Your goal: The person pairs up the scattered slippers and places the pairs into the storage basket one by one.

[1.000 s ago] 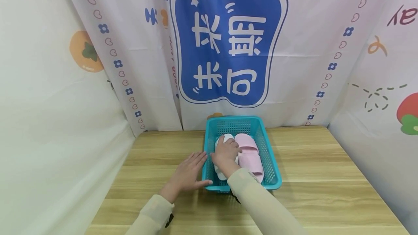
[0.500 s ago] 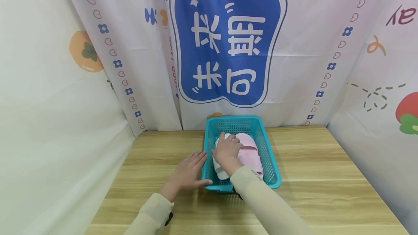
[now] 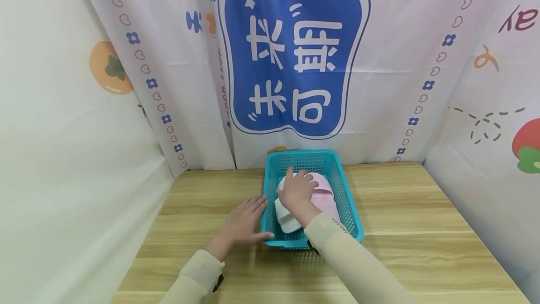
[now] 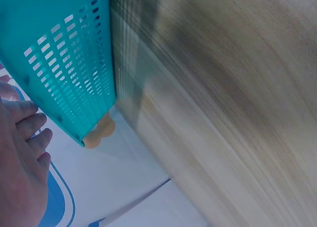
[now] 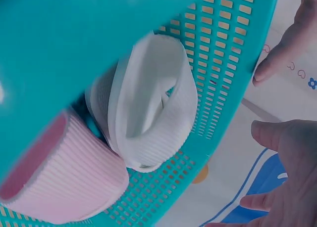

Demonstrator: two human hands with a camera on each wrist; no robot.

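A teal plastic basket (image 3: 350, 205) holds a pair of white slippers (image 3: 288, 219) on its left and a pair of pink slippers (image 3: 329, 206) on its right. My right hand (image 3: 297, 192) hovers over the slippers with its fingers spread, hiding part of both pairs. In the right wrist view, that hand (image 5: 297, 172) grips nothing and stands apart from the white slippers (image 5: 158, 103). My left hand (image 3: 242, 225) lies along the basket's left side, fingertips and thumb right at the rim. Seen from the left wrist, its straight fingers (image 4: 35, 140) overlap the basket's edge.
The basket stands on a wood-grain table (image 3: 422, 238), close to the back edge. Behind it hangs a white printed cloth (image 3: 392, 60) with a large blue sign. More white cloth (image 3: 76, 163) closes off the left side, and the right side likewise.
My right hand has lifted off the white slippers and shifted slightly right and up, uncovering more of them. The left hand has stayed at the rim.
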